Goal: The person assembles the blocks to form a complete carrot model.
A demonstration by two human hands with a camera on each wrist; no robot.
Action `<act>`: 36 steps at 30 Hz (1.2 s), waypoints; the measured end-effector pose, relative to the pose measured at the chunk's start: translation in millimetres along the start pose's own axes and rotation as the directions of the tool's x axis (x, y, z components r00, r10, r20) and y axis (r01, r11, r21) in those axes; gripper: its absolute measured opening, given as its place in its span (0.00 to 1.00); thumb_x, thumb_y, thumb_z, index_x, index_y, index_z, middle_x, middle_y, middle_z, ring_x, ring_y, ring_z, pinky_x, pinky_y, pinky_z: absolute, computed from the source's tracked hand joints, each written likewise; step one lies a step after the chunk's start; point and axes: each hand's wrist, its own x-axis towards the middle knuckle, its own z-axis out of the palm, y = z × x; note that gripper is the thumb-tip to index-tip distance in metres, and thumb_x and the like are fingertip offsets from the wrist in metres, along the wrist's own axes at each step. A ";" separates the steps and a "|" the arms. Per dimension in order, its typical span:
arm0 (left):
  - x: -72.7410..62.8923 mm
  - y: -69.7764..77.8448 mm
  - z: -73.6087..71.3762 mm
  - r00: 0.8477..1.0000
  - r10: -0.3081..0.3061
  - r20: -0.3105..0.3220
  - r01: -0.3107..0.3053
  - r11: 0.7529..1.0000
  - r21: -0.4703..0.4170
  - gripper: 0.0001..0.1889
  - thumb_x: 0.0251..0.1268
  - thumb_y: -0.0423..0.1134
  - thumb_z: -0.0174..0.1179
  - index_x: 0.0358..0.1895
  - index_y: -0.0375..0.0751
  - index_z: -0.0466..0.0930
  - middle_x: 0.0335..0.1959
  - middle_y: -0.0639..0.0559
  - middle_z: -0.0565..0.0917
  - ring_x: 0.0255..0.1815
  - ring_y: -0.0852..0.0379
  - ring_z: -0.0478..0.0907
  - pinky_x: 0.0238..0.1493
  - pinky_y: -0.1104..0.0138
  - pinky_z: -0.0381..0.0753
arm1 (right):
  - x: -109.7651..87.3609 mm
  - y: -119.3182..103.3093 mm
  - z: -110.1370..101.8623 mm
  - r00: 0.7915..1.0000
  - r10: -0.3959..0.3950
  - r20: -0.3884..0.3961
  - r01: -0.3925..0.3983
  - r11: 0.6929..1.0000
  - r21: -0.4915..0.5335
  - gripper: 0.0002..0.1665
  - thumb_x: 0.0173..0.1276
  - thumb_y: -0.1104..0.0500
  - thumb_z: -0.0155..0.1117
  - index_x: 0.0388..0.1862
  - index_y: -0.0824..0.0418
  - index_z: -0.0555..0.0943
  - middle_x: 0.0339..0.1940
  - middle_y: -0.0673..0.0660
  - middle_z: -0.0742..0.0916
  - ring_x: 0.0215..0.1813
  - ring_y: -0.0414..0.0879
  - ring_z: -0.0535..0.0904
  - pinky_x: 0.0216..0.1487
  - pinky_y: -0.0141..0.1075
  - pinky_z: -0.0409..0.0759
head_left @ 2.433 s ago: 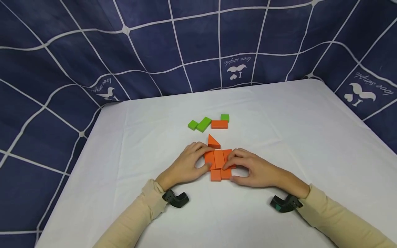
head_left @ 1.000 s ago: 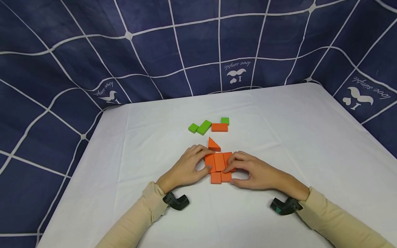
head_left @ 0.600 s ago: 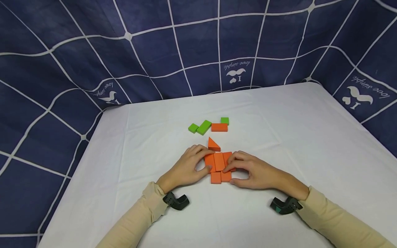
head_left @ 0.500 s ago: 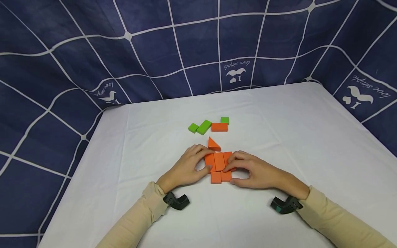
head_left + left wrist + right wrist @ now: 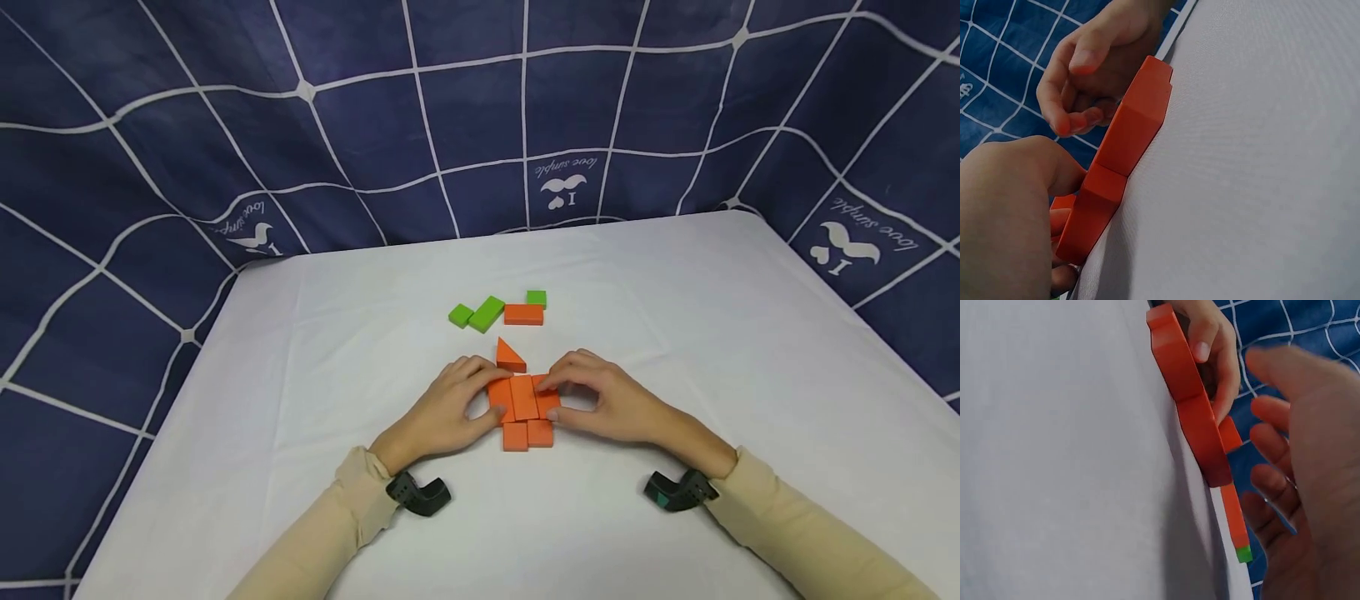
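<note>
In the head view, three upright orange rectangular blocks lie side by side on the white-covered table, with two square orange blocks (image 5: 515, 437) below them. My left hand (image 5: 438, 417) holds the left rectangular block (image 5: 501, 402), thumb on its near end and fingers at its far end. Beside it lies the middle block (image 5: 524, 397). My right hand (image 5: 611, 402) hovers over the right block (image 5: 548, 405), its fingers loosely bent. The right wrist view shows these fingers (image 5: 1270, 447) apart from the blocks and holding nothing. An orange triangular block (image 5: 510, 357) lies just beyond the row.
Farther back lie a small green block (image 5: 461, 316), a green rectangular block (image 5: 487, 314), an orange rectangular block (image 5: 523, 315) and another green block (image 5: 536, 297). A navy checked cloth (image 5: 480, 108) hangs behind the table (image 5: 697, 317).
My right hand has lifted off the lower right square and right rectangular blocks and moved slightly away from me. My left hand keeps its hold. The head view has shifted slightly.
</note>
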 end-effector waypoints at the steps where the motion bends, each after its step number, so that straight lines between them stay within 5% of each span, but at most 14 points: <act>1: 0.1 0.1 0.0 1.000 -0.002 0.003 0.002 1.000 0.002 0.25 0.69 0.47 0.61 0.68 0.51 0.77 0.59 0.56 0.78 0.60 0.57 0.71 0.67 0.55 0.71 | -0.2 -0.8 -0.9 1.000 -0.001 0.012 0.001 1.000 -0.008 0.21 0.63 0.54 0.79 0.54 0.47 0.86 0.51 0.40 0.85 0.58 0.38 0.77 0.59 0.36 0.78; 7: 0.1 1.1 0.1 0.999 -0.032 0.010 0.032 0.999 -0.012 0.27 0.68 0.47 0.62 0.69 0.50 0.74 0.59 0.58 0.78 0.58 0.59 0.71 0.66 0.56 0.71 | -2.3 -7.4 0.1 0.993 0.000 0.122 0.014 0.994 -0.111 0.27 0.58 0.39 0.80 0.56 0.39 0.84 0.55 0.34 0.81 0.61 0.35 0.72 0.63 0.38 0.76; 20: -0.2 2.2 -3.1 0.999 -0.037 0.007 0.037 0.999 0.005 0.23 0.68 0.47 0.63 0.65 0.51 0.77 0.58 0.57 0.79 0.61 0.57 0.72 0.68 0.55 0.71 | 6.8 -8.9 -1.7 0.998 -0.001 0.069 0.012 0.989 -0.150 0.25 0.59 0.41 0.79 0.55 0.44 0.86 0.54 0.37 0.82 0.60 0.36 0.73 0.63 0.39 0.77; 27: 0.0 2.4 -2.3 1.000 -0.028 -0.007 0.028 1.000 0.011 0.22 0.67 0.46 0.63 0.63 0.47 0.78 0.58 0.56 0.79 0.61 0.56 0.72 0.70 0.54 0.70 | 40.7 -5.9 -4.6 0.991 0.120 -0.053 -0.130 0.958 -0.256 0.24 0.66 0.46 0.74 0.58 0.52 0.84 0.50 0.48 0.85 0.56 0.44 0.77 0.57 0.44 0.79; 36: -1.1 4.1 0.8 1.000 -0.018 -0.012 0.018 1.000 0.009 0.22 0.66 0.45 0.64 0.63 0.47 0.78 0.57 0.56 0.79 0.60 0.56 0.72 0.69 0.55 0.70 | 83.9 13.3 -9.6 0.974 0.224 -0.038 -0.222 0.910 -0.351 0.29 0.72 0.45 0.68 0.68 0.54 0.80 0.59 0.56 0.84 0.62 0.52 0.76 0.65 0.50 0.77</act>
